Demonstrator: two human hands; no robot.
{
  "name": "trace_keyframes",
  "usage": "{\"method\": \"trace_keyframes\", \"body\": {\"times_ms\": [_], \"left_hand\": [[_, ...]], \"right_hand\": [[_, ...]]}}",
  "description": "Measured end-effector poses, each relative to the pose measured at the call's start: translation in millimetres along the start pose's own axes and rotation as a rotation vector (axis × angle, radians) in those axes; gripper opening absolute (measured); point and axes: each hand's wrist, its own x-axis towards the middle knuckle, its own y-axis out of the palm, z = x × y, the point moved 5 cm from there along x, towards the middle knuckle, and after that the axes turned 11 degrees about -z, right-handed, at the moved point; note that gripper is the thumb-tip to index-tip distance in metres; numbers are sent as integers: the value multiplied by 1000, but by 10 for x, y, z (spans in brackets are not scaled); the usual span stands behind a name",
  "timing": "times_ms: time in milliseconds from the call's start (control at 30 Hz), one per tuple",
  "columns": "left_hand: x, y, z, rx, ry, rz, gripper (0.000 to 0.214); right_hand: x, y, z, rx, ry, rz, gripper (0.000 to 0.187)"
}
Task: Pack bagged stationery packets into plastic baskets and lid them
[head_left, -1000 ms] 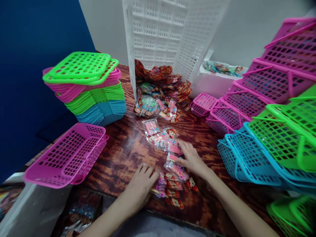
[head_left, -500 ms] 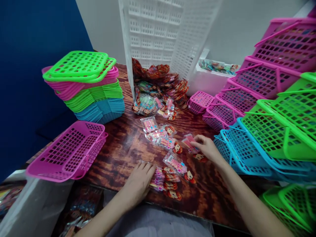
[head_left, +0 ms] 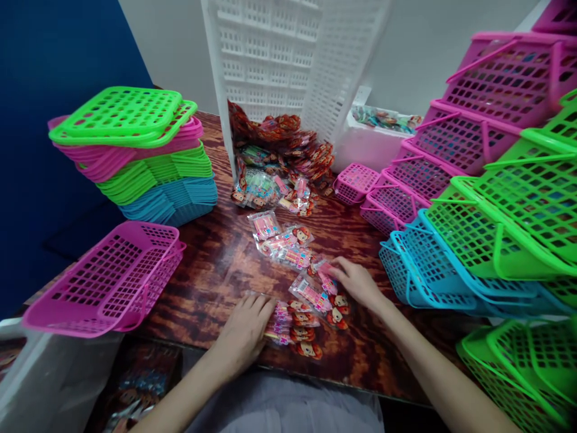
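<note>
My left hand (head_left: 243,331) lies flat, fingers stretched, on a small stack of clear toy packets (head_left: 293,328) at the near edge of the wooden table (head_left: 216,270). My right hand (head_left: 356,281) rests fingers-down on a pink packet (head_left: 327,278) just right of that stack, fingertips curled onto it. More loose packets (head_left: 282,240) lie in a line toward a big heap of packets (head_left: 279,162) spilling from an upright white crate (head_left: 279,66).
An empty pink basket (head_left: 108,282) overhangs the table's left edge. Stacked green, pink and blue lids (head_left: 135,156) stand at back left. Stacked pink, blue and green baskets (head_left: 478,198) fill the right side. A white box (head_left: 374,141) with packets sits behind.
My right hand went out to the right to a packet, then came back left with it toward the stack. My left hand stayed pressed on the stack.
</note>
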Motion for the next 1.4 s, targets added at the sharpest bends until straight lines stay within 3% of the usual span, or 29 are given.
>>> {"method": "trace_keyframes", "body": {"times_ms": [67, 267, 433, 500, 567, 700, 767, 833, 933, 1033, 1133, 1267, 1400], "left_hand": [[0, 4, 0, -1, -6, 4, 58], [-26, 14, 0, -2, -11, 16, 58], [-10, 13, -2, 28, -22, 22, 57], [-7, 16, -8, 29, -15, 13, 57], [-14, 24, -8, 23, -17, 9, 59], [-37, 28, 2, 14, -32, 4, 58], [-38, 15, -4, 6, -25, -5, 56], [-32, -4, -14, -3, -16, -8, 54], [-24, -29, -26, -1, -14, 3, 52], [-32, -39, -36, 1, -3, 16, 51], [-51, -29, -28, -10, -5, 27, 53], [-69, -14, -13, -27, -22, 25, 51], [-78, -25, -27, -39, -15, -20, 51]], "right_hand": [[-65, 70, -10, -3, 6, 42, 22], [-95, 69, -139, 18, 115, -16, 25], [-393, 322, 76, -142, 113, -109, 10], [-438, 370, 154, -217, 64, -134, 14], [-405, 330, 164, -175, 34, -107, 17], [-292, 11, 107, 111, 60, -97, 15], [-338, -54, 169, 264, 47, -29, 24], [-478, 25, 285, 306, 22, 58, 43], [-743, 284, 409, 54, -13, 36, 73], [-925, 488, 400, -234, 1, -53, 84], [-942, 515, 310, -257, 59, -49, 71], [-722, 432, 322, -81, 96, 176, 21], [-248, 355, 719, -42, -172, 101, 11]]}}
